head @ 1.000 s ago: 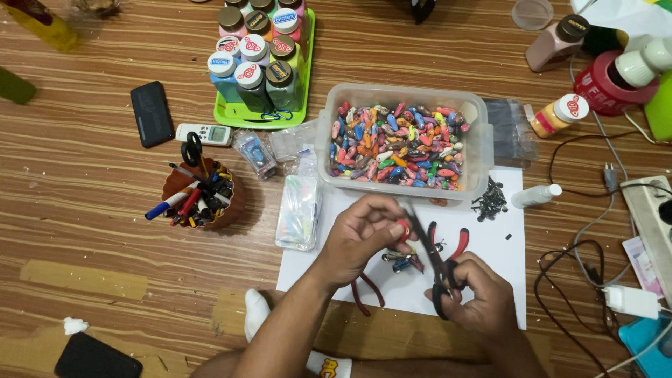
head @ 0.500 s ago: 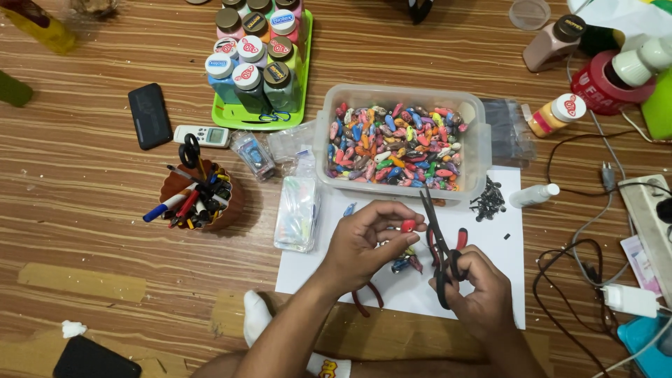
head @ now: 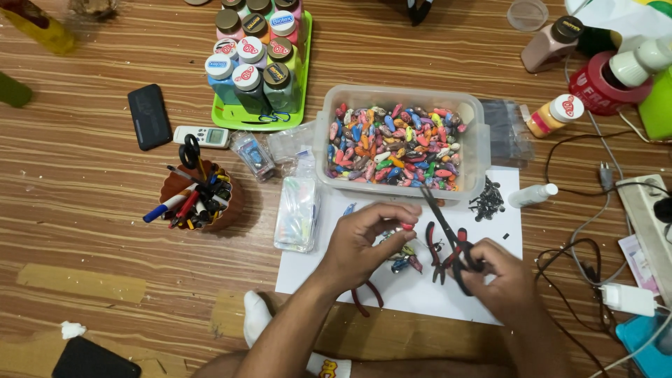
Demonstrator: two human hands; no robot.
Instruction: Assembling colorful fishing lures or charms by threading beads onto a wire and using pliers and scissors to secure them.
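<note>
Bead, small and red, sits pinched between the thumb and fingertips of my left hand, above the white paper sheet. I judge it light, hard and slick, best gripped by its sides, and easy to drop. My right hand is closed around the red-and-black handles of slim pliers, whose tips point up toward the clear tub of coloured beads. Loose beads lie under my hands, a second pair of red-handled pliers beside my left wrist. Dark small parts and a small white bottle crowd the sheet's far corner; cables trail to my right.
</note>
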